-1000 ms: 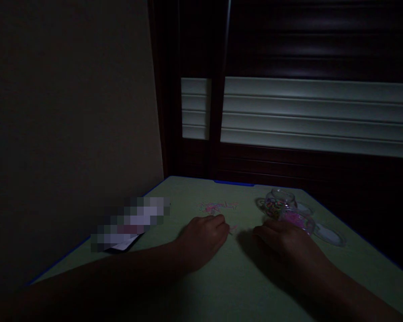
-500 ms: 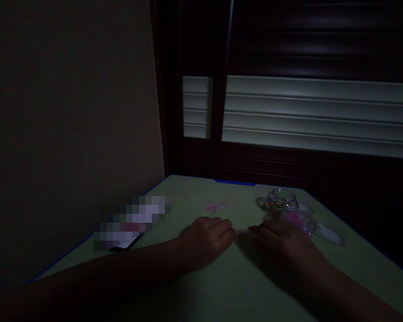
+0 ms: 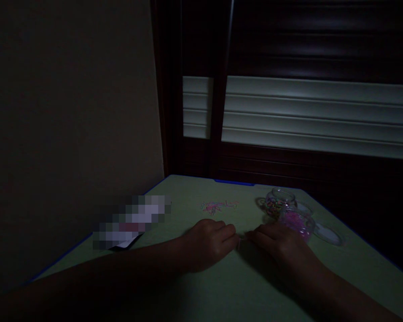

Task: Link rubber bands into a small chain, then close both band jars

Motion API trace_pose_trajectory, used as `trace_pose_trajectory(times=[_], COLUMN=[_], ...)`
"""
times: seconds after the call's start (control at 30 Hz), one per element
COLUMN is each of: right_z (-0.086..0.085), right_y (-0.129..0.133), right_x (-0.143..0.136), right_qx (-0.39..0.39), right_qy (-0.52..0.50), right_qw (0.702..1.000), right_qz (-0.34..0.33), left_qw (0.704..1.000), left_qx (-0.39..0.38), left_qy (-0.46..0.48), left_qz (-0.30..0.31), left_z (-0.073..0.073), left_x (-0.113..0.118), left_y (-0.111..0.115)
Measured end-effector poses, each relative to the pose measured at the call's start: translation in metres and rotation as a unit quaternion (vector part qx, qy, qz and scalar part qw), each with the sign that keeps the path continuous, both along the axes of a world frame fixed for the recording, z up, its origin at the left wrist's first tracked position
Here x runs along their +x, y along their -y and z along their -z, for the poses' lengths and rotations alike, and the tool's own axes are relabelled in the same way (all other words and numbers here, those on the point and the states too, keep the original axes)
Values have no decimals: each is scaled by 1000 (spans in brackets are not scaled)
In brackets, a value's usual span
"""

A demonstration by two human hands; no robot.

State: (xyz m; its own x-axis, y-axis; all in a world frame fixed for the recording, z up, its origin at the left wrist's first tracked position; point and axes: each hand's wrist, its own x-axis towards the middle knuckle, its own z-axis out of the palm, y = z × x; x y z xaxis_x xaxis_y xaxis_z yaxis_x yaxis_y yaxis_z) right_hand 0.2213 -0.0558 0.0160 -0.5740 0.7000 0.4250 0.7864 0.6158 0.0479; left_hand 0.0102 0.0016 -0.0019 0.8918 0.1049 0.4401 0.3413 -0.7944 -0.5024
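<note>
Near the middle of the green table (image 3: 221,290), my left hand (image 3: 212,243) is closed, its fingertips pinched at one end of a thin pinkish strand (image 3: 239,242). My right hand (image 3: 282,248) is closed too, fingertips pinched at the strand's other side, a small gap from the left. The room is dark, so the strand's shape is hard to tell. Beyond the hands lies a loose pile of thin pink and multicoloured pieces (image 3: 215,206). Behind my right hand, a clear container of pink pieces (image 3: 297,222) stands beside a clear jar of multicoloured pieces (image 3: 276,203).
Two round clear lids (image 3: 328,234) lie right of the containers. A flat object, blurred out by pixelation (image 3: 134,223), rests at the table's left edge. A wall (image 3: 70,112) rises on the left, and dark panelling with pale slats (image 3: 315,114) stands behind the table.
My right hand has moved slightly left and down, closer to my left hand. My left hand has shifted a little to the right. The gap between the fingertips is narrower.
</note>
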Motion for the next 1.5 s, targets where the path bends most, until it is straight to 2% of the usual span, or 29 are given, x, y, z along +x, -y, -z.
trace_pose_trajectory(times=[0.63, 0.83, 1.0, 1.2, 1.33, 1.5], right_z=[-2, -6, -9, -19, -39, -54], right_y=[-3, -2, -1, 3, 11, 12], right_x=[4, 9, 14, 23, 36, 58], right_qx=[0, 49, 55, 165, 179, 117], right_qy=[10, 21, 54, 82, 87, 93], right_qw=[999, 997, 995, 980, 971, 939], right_qz=[47, 54, 69, 70, 132, 310], left_qw=[999, 999, 999, 997, 997, 996], left_qx=[-23, -35, -35, -54, -62, -69], left_qy=[13, -5, -25, -54, -46, -46], left_qz=[-20, -23, -21, -24, -19, -20], left_z=[3, 2, 0, -4, -4, -5], left_x=[-1, -1, -1, 0, -1, 0], left_y=[-3, -3, -3, -2, -2, -1])
